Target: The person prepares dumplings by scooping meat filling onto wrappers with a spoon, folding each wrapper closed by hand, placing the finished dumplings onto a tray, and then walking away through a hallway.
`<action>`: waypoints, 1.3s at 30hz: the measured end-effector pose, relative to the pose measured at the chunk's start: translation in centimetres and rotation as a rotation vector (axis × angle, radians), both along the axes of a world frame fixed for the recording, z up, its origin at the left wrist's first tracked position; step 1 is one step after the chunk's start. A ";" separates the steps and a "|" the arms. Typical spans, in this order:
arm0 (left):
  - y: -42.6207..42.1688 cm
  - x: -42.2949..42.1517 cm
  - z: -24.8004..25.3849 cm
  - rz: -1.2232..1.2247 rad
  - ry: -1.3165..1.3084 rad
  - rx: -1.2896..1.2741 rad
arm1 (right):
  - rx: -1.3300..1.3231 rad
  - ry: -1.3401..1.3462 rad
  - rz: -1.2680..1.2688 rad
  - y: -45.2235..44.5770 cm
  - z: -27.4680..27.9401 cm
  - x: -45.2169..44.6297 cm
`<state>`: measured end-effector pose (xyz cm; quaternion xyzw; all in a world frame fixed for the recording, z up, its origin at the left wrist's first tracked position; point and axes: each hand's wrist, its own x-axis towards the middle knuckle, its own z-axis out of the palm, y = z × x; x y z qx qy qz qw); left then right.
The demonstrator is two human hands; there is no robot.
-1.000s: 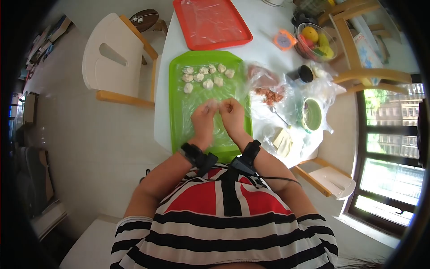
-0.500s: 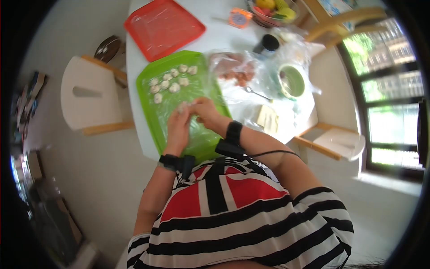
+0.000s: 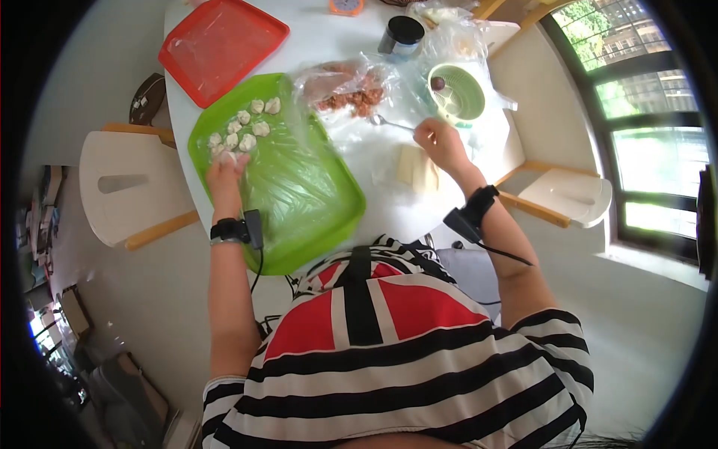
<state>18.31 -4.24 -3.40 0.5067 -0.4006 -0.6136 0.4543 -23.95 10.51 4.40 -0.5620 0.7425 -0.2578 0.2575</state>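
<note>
My left hand (image 3: pixel 226 176) is at the left side of the green tray (image 3: pixel 329 217), its fingertips closed on a small white dumpling (image 3: pixel 233 156) beside the others. Several dumplings (image 3: pixel 247 142) sit on the tray's plastic film. My right hand (image 3: pixel 443 142) is right of the tray, fingers curled together by the handle end of a metal spoon (image 3: pixel 393 123); whether it grips the handle is unclear. Just below it lies a stack of pale wrappers (image 3: pixel 419 168). Reddish filling (image 3: pixel 357 101) lies on plastic near the spoon's head.
A red tray (image 3: pixel 224 49) is at the back left. A light green basket (image 3: pixel 458 93) holding a small dark round thing, a dark-lidded jar (image 3: pixel 402 36) and an orange timer (image 3: pixel 346 6) are at the back. Chairs (image 3: pixel 134 183) flank the table.
My hands have parted: the left moved to the dumplings, the right moved over to the spoon and wrappers. The view has turned and shifted rightward.
</note>
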 end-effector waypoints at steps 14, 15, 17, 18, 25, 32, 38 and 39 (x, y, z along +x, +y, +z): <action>-0.8 1.2 -2.6 0.089 -1.022 -0.584 | -0.261 0.202 0.289 3.8 0.2 0.5; -0.2 0.8 -0.3 0.160 -0.858 -0.388 | -0.236 0.143 0.269 3.5 0.3 0.6; 0.1 1.5 3.1 0.229 -0.686 -0.200 | -0.144 0.180 0.248 3.0 1.1 1.2; 0.0 2.4 3.8 0.360 -0.553 -0.244 | -0.119 0.188 0.249 3.0 1.5 1.2; 3.8 -1.4 7.6 0.388 -0.195 -0.094 | -0.152 -0.018 0.222 2.7 3.7 3.4; 10.2 -13.5 6.0 -0.514 0.939 0.585 | -0.087 -0.877 0.043 -0.1 5.1 9.4; 11.3 -15.1 7.5 -0.623 0.712 0.411 | -0.111 -0.726 -0.052 -0.1 3.9 9.1; 11.4 -15.3 7.5 -0.622 0.733 0.411 | -0.124 -0.592 -0.068 0.5 4.6 9.3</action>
